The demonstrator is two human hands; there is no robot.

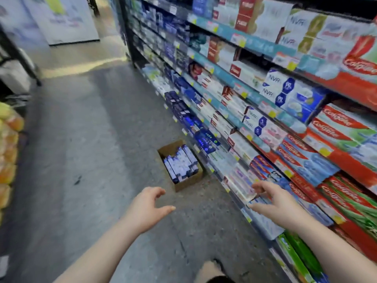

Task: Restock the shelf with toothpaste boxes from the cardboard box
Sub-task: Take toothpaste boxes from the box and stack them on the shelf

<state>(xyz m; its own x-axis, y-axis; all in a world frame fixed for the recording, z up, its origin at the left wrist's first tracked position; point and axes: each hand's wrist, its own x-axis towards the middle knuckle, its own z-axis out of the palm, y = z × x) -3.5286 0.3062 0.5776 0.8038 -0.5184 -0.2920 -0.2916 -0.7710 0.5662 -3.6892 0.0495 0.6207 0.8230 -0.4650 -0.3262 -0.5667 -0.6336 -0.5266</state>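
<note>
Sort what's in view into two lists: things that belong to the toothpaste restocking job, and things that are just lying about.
Part of the job:
- cardboard box on the floor
- toothpaste boxes standing in it
- shelf along the right
- left hand, open and empty
- right hand, open and empty

Just lying about:
- white sign at the aisle's far end
- yellow and orange packs at the left edge

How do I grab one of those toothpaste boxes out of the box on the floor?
Probably from above: the toothpaste boxes lie packed side by side in the open cardboard box. Pinch an outer one's long sides near its raised end and lift it out.
</note>
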